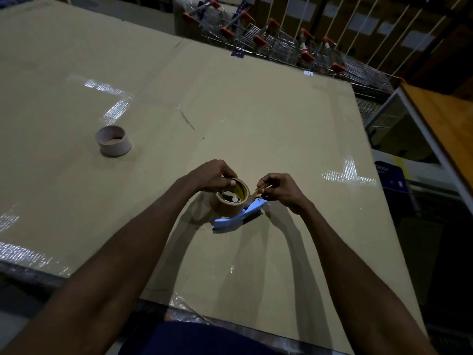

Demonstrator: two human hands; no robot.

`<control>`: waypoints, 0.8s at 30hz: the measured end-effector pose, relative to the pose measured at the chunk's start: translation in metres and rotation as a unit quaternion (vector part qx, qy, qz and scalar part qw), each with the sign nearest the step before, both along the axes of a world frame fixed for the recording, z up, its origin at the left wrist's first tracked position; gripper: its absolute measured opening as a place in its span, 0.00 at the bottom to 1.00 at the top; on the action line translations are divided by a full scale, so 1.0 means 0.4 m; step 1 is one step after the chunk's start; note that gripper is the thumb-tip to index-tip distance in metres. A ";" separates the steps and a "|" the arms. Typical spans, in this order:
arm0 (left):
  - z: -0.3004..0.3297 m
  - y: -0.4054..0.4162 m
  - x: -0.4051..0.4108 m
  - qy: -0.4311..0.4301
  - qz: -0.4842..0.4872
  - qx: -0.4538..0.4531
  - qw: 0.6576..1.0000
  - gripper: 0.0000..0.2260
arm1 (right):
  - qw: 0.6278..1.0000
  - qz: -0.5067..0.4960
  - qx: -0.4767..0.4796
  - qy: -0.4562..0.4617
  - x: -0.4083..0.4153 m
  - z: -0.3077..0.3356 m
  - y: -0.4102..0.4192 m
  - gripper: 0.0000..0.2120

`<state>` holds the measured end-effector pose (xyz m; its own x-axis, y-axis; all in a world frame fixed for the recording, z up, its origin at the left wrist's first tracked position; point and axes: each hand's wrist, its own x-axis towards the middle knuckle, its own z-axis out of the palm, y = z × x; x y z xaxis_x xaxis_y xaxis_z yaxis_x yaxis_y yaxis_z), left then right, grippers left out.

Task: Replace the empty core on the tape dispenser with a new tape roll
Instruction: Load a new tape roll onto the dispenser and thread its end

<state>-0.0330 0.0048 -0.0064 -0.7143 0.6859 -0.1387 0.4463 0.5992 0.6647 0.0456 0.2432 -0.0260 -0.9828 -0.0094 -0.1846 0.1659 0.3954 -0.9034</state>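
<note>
A brown tape roll [228, 208] sits on the blue tape dispenser [239, 217], which lies on the cardboard-covered table [230, 111] in front of me. My left hand [212, 175] grips the roll's far rim, thumb on its top edge. My right hand [281, 189] pinches the tape's loose end [258, 191] just above the dispenser's front end. The empty cardboard core [113, 140] stands alone on the table to the far left.
Shiny tape patches [345, 172] mark the cardboard sheet in places. Beyond the table's far edge stands a row of shopping trolleys [268, 39] with orange handles. A wooden counter [445, 119] and a dark crate [391, 175] are at the right.
</note>
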 end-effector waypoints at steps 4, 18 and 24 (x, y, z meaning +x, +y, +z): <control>-0.002 -0.002 -0.001 0.004 0.007 0.001 1.000 0.10 | 0.999 -0.018 -0.031 0.003 0.002 -0.014 -0.004 0.06; 0.008 0.012 0.005 0.033 -0.006 -0.012 0.999 0.09 | 0.998 -0.031 -0.046 -0.017 0.005 -0.037 -0.006 0.06; 0.019 0.019 0.007 0.052 -0.012 -0.031 0.998 0.09 | 0.999 -0.019 -0.005 -0.038 0.008 -0.047 -0.006 0.07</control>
<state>-0.0300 0.0123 0.0013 -0.7112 0.6947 -0.1079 0.5250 0.6269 0.5757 0.0489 0.2410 -0.0450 -0.9657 0.0250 -0.2584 0.2483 0.3794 -0.8913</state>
